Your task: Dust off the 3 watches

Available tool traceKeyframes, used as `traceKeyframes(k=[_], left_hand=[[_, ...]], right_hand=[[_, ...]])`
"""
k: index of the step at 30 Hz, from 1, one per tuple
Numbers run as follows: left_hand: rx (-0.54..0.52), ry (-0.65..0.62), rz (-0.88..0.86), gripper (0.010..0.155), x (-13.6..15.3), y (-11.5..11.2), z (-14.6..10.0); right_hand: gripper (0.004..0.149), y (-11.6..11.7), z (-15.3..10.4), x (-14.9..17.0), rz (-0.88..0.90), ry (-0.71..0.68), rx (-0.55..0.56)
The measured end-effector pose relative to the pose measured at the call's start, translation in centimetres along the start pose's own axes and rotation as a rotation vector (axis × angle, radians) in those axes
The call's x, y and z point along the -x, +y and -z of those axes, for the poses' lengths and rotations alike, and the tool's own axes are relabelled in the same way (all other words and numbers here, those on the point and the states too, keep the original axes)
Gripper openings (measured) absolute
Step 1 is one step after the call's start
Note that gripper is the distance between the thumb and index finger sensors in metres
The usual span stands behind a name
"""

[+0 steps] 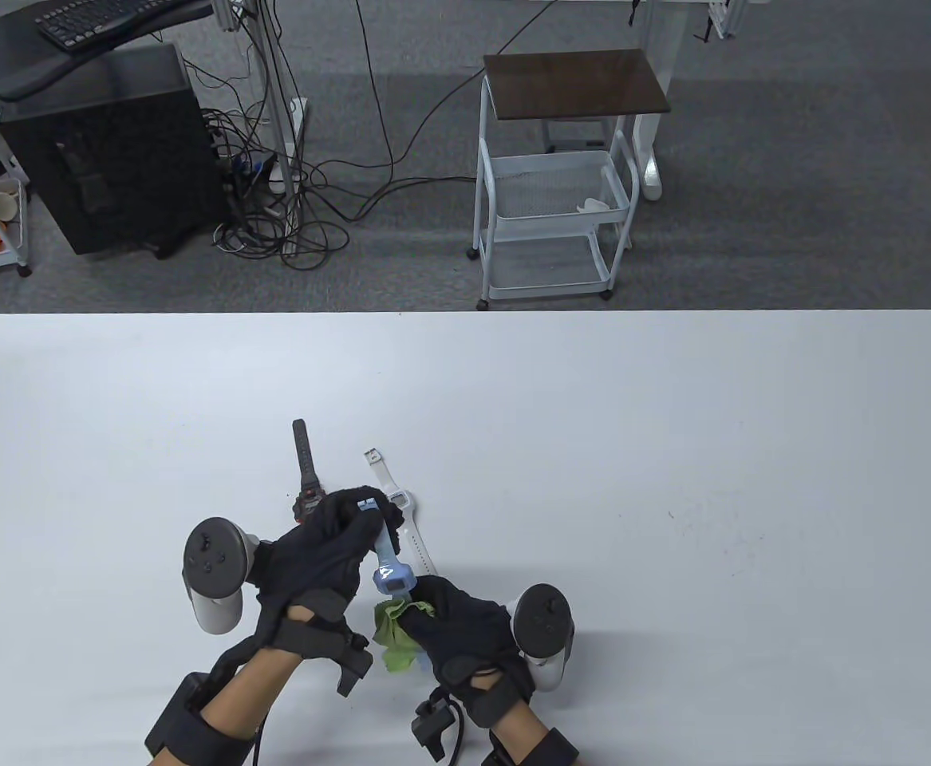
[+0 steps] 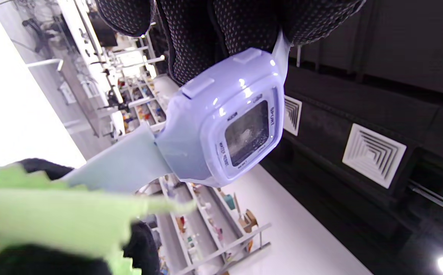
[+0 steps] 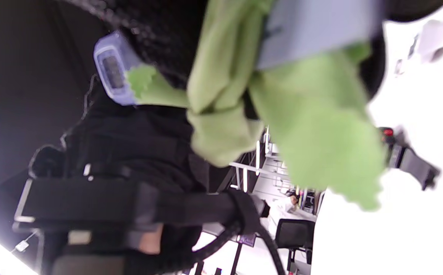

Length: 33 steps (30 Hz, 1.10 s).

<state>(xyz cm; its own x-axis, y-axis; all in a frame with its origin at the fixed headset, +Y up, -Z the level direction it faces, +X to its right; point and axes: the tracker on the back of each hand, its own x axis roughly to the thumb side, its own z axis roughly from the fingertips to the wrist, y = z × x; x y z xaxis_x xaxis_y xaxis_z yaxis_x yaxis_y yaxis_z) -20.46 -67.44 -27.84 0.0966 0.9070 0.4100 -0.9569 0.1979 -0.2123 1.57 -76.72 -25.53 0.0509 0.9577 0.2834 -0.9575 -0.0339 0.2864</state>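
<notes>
1. The left hand (image 1: 317, 550) has its fingers curled round the upper strap of the pale blue watch (image 1: 388, 562), holding it lifted off the table (image 1: 672, 447) near the middle of the near edge. This looks meant to keep the watch steady and its face exposed for wiping.

2. The left wrist view shows the watch case (image 2: 229, 118) hanging below the gloved fingers (image 2: 221, 30), screen turned outward, with the lower strap running down toward the cloth.

3. The right hand (image 1: 453, 630) sits just nearer the edge than the left, fingers closed on a bunched green cloth (image 1: 397, 630). The cloth is wrapped over the lower strap, which probably lets the hand rub both sides at once. In the right wrist view the cloth (image 3: 244, 95) folds round the blue strap (image 3: 317, 34).

4. Both forearms come in from the near edge and angle inward, so the hands meet close together — left above, right below along the watch.

5. The other 2 watches lie flat on the table just beyond the hands: the black watch (image 1: 304, 471) to the left, the white watch (image 1: 397, 511) beside it, partly hidden by the left hand. Neither is being touched by the cloth.

6. Judging from this, 1 watch is in hand for dusting — whether the other 2 are done cannot be told.
</notes>
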Motion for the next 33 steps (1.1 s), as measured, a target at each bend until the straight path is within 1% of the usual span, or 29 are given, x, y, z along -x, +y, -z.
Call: traceKeyframes(k=[7,10,12,16,24,33], left_hand=[[-0.02,0.001,0.0,0.043,-0.2,0.5,0.0],[-0.024,0.002,-0.005,0.042,-0.2,0.6,0.0],[-0.028,0.001,-0.005,0.042,-0.2,0.7,0.0],[-0.027,0.0,-0.01,0.042,-0.2,0.8,0.0],[-0.045,-0.009,-0.016,0.042,-0.4,1.3,0.0],[-0.06,-0.015,-0.023,0.042,-0.7,1.7,0.1]], right_hand=[[0.049,-0.2,-0.1,0.0,-0.018,0.024,0.016],[0.047,-0.1,0.0,-0.2,-0.024,0.002,0.008],[0.046,0.0,0.0,-0.3,-0.036,0.001,-0.021],[0.045,0.1,0.0,-0.3,-0.041,-0.004,-0.02],[0.051,0.0,-0.1,0.2,-0.056,0.043,-0.027],[0.045,0.3,0.0,-0.2,-0.07,0.012,-0.073]])
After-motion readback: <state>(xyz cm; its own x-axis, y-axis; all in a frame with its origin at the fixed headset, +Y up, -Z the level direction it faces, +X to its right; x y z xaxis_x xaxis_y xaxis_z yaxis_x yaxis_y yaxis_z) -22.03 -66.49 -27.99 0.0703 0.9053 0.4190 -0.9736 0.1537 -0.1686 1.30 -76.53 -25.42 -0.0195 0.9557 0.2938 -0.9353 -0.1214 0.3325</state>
